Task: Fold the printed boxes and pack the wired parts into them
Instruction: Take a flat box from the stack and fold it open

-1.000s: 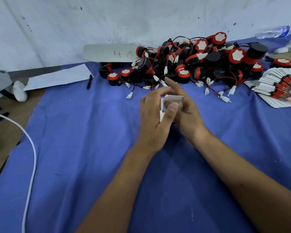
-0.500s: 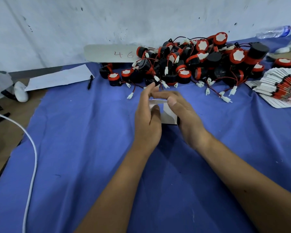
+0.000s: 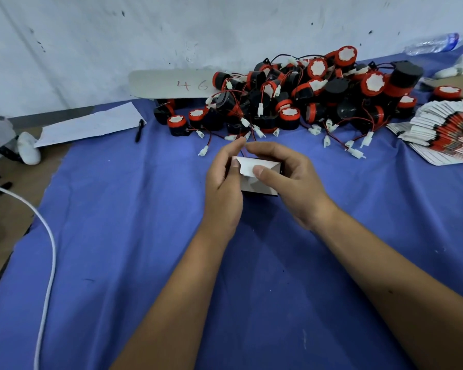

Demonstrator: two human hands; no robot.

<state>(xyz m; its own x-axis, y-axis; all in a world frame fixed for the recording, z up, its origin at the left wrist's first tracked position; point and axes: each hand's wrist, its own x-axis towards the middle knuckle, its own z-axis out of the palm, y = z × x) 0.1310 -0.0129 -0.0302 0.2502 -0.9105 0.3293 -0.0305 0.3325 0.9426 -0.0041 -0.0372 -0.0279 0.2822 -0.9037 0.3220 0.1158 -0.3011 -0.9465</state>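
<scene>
A small printed box (image 3: 254,180), white inside with dark outer edges, is held between both hands above the blue cloth (image 3: 134,236). My left hand (image 3: 223,182) grips its left side, fingers curled over the top. My right hand (image 3: 289,180) holds its right side, thumb pressing a white flap down. Behind them lies a pile of black-and-red wired parts (image 3: 300,97) with white connectors. A fanned stack of flat printed boxes (image 3: 444,134) lies at the right.
A white sheet of paper (image 3: 91,125) and a black pen (image 3: 138,130) lie at the back left. A grey card marked "46" (image 3: 171,85) leans on the wall. A white cable (image 3: 47,252) curves along the left. A plastic bottle (image 3: 433,44) lies far right.
The box has turned in my hands, and my right thumb now presses a white flap down over its open side. Both hands have stayed in the same spot.
</scene>
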